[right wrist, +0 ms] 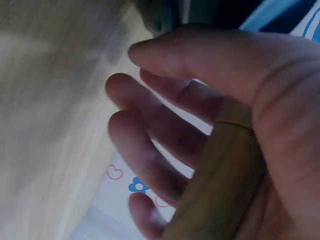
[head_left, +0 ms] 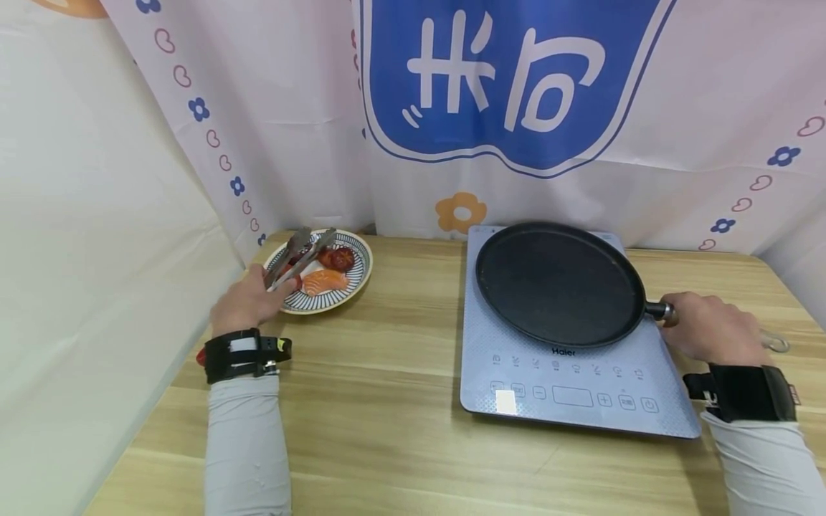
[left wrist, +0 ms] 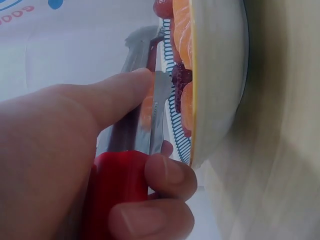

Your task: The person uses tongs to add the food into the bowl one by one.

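Note:
My left hand (head_left: pixel 245 301) holds metal tongs (head_left: pixel 314 251) by their red grip (left wrist: pixel 117 175). The tongs' two arms stand apart over a striped plate (head_left: pixel 365 252) at the back left. On that plate lie an orange salmon slice (head_left: pixel 325 282) and dark red pieces (head_left: pixel 342 259), one round. In the left wrist view the tongs' tips are at the plate's inner side. At the right, my right hand (head_left: pixel 713 326) is around the wooden handle (right wrist: pixel 215 175) of a flat black frying pan (head_left: pixel 561 287), its fingers loosely curled in the right wrist view.
Under the pan is a pale Haier induction cooker (head_left: pixel 571 398) with touch controls along its front. Both stand on a wooden table (head_left: pixel 387 401). A printed curtain (head_left: pixel 310 129) hangs along the back, and a white sheet (head_left: pixel 103 236) closes off the left side.

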`<state>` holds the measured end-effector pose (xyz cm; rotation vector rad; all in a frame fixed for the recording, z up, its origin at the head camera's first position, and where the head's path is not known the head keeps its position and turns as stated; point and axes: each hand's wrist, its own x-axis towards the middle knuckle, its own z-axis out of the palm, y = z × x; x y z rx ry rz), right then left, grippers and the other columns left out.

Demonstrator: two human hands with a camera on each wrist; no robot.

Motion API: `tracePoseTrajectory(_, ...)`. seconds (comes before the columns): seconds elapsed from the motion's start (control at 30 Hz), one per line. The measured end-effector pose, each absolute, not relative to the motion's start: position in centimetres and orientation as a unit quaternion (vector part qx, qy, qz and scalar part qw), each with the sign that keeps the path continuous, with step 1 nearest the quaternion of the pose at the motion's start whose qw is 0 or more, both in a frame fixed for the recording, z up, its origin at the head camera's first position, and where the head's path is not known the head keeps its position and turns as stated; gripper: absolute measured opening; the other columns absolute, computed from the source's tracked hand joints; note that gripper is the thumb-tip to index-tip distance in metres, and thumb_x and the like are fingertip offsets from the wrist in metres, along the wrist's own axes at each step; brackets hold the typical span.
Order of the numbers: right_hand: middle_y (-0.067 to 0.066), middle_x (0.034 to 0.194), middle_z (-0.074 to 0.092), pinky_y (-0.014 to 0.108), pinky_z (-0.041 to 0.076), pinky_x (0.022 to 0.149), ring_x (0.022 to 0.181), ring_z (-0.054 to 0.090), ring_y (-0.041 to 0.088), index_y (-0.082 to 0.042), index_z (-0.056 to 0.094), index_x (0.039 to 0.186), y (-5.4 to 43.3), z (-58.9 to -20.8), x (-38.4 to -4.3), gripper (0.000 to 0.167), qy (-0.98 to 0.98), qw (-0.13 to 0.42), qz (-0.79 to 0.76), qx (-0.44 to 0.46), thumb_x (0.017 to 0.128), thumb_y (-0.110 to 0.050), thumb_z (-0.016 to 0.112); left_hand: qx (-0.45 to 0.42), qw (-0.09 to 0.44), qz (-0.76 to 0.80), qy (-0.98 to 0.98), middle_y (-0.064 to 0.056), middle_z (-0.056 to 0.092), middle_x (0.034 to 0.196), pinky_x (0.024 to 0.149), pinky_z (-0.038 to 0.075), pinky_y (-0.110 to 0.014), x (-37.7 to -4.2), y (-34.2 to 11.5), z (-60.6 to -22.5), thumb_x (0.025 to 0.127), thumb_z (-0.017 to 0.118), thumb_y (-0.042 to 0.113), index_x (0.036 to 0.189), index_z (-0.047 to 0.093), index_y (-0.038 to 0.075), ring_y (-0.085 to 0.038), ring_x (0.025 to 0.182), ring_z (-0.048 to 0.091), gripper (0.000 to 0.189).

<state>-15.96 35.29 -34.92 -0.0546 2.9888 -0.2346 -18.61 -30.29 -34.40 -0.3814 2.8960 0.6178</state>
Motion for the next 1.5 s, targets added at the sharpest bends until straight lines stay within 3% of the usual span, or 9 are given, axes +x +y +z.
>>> tracePoseTrajectory(0.1,0.011,0.078,0.07,0.052,0.041,0.057,0.069,0.06,0.035,-0.006,0.072,0.096,35.3,-35.1,-16.0,0.013,0.996,0.056,-0.069,-0.017,0.092,-0.018,0.073,-0.126,0.074,0.205,0.968,-0.023,0.06,0.107,0.067,0.041,-0.037,-18.6,-30.4,-34.5,0.105,0.048,0.062,0.135,0.044,-0.001,-0.035,0.089,0.058,0.071)
tracePoseTrajectory(0.27,0.013,0.075,0.069,0.051,0.042,0.054,0.067,0.059,0.034,-0.002,0.074,0.106,35.4,-35.6,-16.2,0.026,0.997,0.042,-0.058,-0.007,0.09,-0.022,0.077,-0.122,0.069,0.205,0.969,-0.022,0.06,0.105,0.065,0.041,-0.036,-18.5,-30.5,-34.6,0.104,0.05,0.062,0.133,0.045,-0.002,-0.033,0.085,0.058,0.07)
tracePoseTrajectory(0.4,0.009,0.069,0.062,0.049,0.04,0.053,0.063,0.054,0.032,-0.006,0.072,0.09,35.5,-35.8,-16.3,0.016,0.998,0.043,-0.054,-0.001,0.09,-0.021,0.074,-0.122,0.064,0.212,0.967,-0.02,0.061,0.102,0.065,0.041,-0.036,-18.4,-30.4,-34.3,0.104,0.05,0.064,0.127,0.049,-0.001,-0.033,0.085,0.058,0.069)
tracePoseTrajectory(0.53,0.004,0.062,0.054,0.043,0.037,0.051,0.06,0.05,0.029,-0.013,0.063,0.07,35.4,-36.2,-16.2,0.021,0.998,0.031,-0.048,0.001,0.088,-0.019,0.071,-0.123,0.071,0.227,0.963,-0.014,0.06,0.093,0.063,0.04,-0.036,-18.5,-30.5,-34.1,0.102,0.049,0.07,0.117,0.054,0.002,-0.028,0.078,0.056,0.07)
tracePoseTrajectory(0.77,0.002,0.059,0.051,0.039,0.034,0.048,0.057,0.048,0.026,-0.014,0.061,0.066,35.6,-36.6,-16.2,0.023,0.999,0.02,-0.044,-0.004,0.087,-0.018,0.068,-0.111,0.089,0.241,0.96,-0.005,0.055,0.079,0.058,0.039,-0.034,-18.6,-30.8,-34.0,0.1,0.051,0.072,0.102,0.058,0.005,-0.022,0.068,0.052,0.068)
tracePoseTrajectory(1.1,0.001,0.056,0.045,0.038,0.033,0.048,0.055,0.047,0.025,-0.014,0.056,0.061,35.6,-36.5,-16.2,0.031,0.999,0.02,-0.045,0.0,0.088,-0.021,0.069,-0.1,0.08,0.24,0.962,-0.009,0.058,0.087,0.063,0.04,-0.035,-18.1,-31.2,-33.4,0.097,0.048,0.08,0.114,0.057,0.004,-0.027,0.079,0.055,0.079)
tracePoseTrajectory(1.5,0.004,0.058,0.051,0.042,0.036,0.047,0.056,0.049,0.027,-0.012,0.063,0.066,35.5,-36.7,-16.3,0.023,0.999,0.002,-0.042,-0.002,0.086,-0.019,0.07,-0.082,0.111,0.23,0.963,-0.009,0.061,0.087,0.062,0.042,-0.033,-17.6,-31.0,-32.0,0.097,0.05,0.078,0.117,0.061,0.0,-0.026,0.078,0.056,0.081)
